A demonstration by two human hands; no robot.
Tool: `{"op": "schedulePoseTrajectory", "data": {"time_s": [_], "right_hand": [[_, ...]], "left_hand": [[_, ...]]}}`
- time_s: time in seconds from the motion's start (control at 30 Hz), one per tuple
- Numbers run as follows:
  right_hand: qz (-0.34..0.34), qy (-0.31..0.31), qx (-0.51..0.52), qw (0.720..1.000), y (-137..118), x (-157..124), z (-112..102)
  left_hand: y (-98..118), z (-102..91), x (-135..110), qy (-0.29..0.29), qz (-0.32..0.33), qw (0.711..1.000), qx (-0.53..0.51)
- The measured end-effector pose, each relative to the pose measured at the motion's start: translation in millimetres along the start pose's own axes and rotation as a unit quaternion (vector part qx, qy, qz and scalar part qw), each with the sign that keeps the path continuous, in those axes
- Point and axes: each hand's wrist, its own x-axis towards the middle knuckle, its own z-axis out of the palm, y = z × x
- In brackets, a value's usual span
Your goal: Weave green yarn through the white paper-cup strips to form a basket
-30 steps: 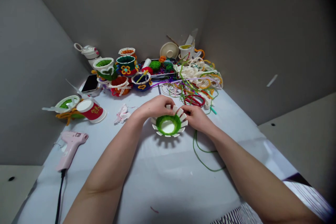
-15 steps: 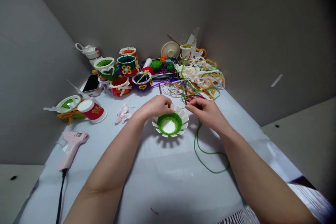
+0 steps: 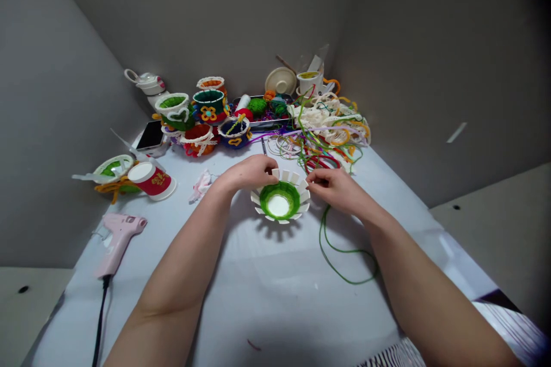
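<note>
In the middle of the table a paper cup (image 3: 297,215), cut into white strips that flare outward, has green yarn (image 3: 267,198) woven round its inside. My left hand (image 3: 253,173) pinches its rim at the upper left, thumb inside. At the cup's right edge my right hand (image 3: 331,184) is closed, fingertips pinching a green yarn strand beside the strips. A loose loop of green yarn (image 3: 350,250) hangs from below that hand and lies on the table.
A pink glue gun (image 3: 119,243) with a black cord lies left. Near it is a red and white paper cup (image 3: 155,182). Several yarn-covered baskets (image 3: 210,108) stand at the back, beside a tray of yarn balls (image 3: 258,106). Tangled yarn and lace (image 3: 327,114) heap at back right.
My right hand has shifted slightly right and down along the cup's edge. The cup has turned or tipped a little; my left hand keeps its hold on the rim.
</note>
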Motion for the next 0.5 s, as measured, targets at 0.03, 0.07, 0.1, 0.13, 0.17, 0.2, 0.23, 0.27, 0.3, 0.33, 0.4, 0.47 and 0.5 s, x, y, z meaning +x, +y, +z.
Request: {"op": "schedulePoseTrajectory", "data": {"time_s": [0.03, 0.07, 0.1, 0.13, 0.17, 0.2, 0.23, 0.27, 0.3, 0.33, 0.4, 0.47, 0.5], "right_hand": [[0.004, -0.005, -0.006, 1.0, 1, 1, 4], [0.004, -0.007, -0.009, 1.0, 1, 2, 7], [0.001, -0.006, -0.01, 1.0, 1, 2, 11], [-0.001, -0.006, -0.011, 1.0, 1, 3, 14], [-0.003, -0.004, -0.014, 1.0, 1, 3, 17], [-0.003, 0.0, -0.018, 1.0, 1, 3, 19], [-0.004, 0.004, -0.022, 1.0, 1, 3, 20], [-0.006, 0.008, -0.025, 1.0, 1, 3, 21], [-0.008, 0.012, -0.026, 1.0, 2, 3, 22], [-0.009, 0.016, -0.026, 0.999, 2, 3, 23], [-0.008, 0.024, -0.023, 0.999, 2, 3, 25], [-0.004, 0.036, -0.022, 0.999, 2, 2, 27], [-0.003, 0.044, -0.025, 0.999, 2, 2, 28]], "left_hand": [[0, -0.2, 0, 0.004, 0.007, 1.0, 0.002], [0, 0.0, 0, 0.008, 0.016, 1.0, -0.001], [1, 0.7, 0, 0.013, 0.028, 1.0, -0.007], [1, 1.7, 0, 0.017, 0.041, 0.999, -0.015], [2, 3.0, 1, 0.02, 0.054, 0.998, -0.023], [3, 4.5, 1, 0.022, 0.064, 0.997, -0.028], [5, 6.2, 2, 0.024, 0.072, 0.997, -0.032], [6, 7.9, 3, 0.026, 0.077, 0.996, -0.033], [6, 9.6, 4, 0.027, 0.078, 0.996, -0.034], [7, 11.2, 5, 0.027, 0.078, 0.996, -0.036], [7, 14.1, 7, 0.022, 0.073, 0.996, -0.043], [6, 16.3, 9, 0.017, 0.062, 0.997, -0.048], [6, 17.0, 9, 0.017, 0.054, 0.997, -0.047]]}}
